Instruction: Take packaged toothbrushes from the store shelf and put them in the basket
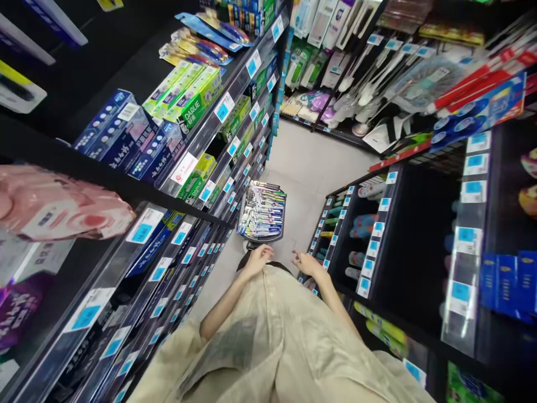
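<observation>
I look down a narrow shop aisle. My left hand hangs low in front of my beige clothing, its fingers loosely curled with nothing in them. My right hand is beside it, fingers slightly apart, holding nothing, close to the lower right shelf edge. Just ahead of both hands stands a basket packed with toothbrush packs, touching neither hand.
Black shelves on the left carry green Darlie toothpaste boxes and blue boxes with blue price tags. More shelves stand on the right, hanging utensils at the back. Pale floor runs between them.
</observation>
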`<state>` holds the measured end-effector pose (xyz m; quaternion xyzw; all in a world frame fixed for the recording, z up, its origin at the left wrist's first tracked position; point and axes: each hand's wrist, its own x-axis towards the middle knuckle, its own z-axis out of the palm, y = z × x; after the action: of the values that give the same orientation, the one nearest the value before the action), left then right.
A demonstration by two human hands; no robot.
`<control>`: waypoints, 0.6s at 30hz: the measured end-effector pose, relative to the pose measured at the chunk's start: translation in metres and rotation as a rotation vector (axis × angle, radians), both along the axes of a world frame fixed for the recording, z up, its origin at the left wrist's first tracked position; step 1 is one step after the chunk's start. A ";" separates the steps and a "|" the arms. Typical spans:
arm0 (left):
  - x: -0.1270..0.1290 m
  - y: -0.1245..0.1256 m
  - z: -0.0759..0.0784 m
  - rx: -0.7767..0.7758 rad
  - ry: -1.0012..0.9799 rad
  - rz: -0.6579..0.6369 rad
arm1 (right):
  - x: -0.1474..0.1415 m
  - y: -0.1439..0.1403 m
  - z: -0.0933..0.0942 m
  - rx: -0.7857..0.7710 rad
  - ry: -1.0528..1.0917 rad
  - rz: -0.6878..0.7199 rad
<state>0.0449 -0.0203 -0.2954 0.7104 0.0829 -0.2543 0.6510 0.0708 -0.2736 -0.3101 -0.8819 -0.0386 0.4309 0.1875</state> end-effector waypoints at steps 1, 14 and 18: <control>0.010 0.007 -0.002 0.008 0.000 0.005 | 0.008 0.006 0.001 0.010 -0.008 -0.009; 0.077 0.099 -0.072 0.362 0.123 0.026 | 0.080 0.067 -0.009 0.186 -0.149 -0.066; 0.085 0.111 -0.108 0.560 0.246 -0.008 | 0.078 0.048 -0.013 0.154 -0.100 -0.070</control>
<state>0.1296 0.0907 -0.4029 0.8264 0.2253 -0.3082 0.4139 0.1483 -0.2261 -0.3235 -0.8861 -0.0498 0.3753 0.2674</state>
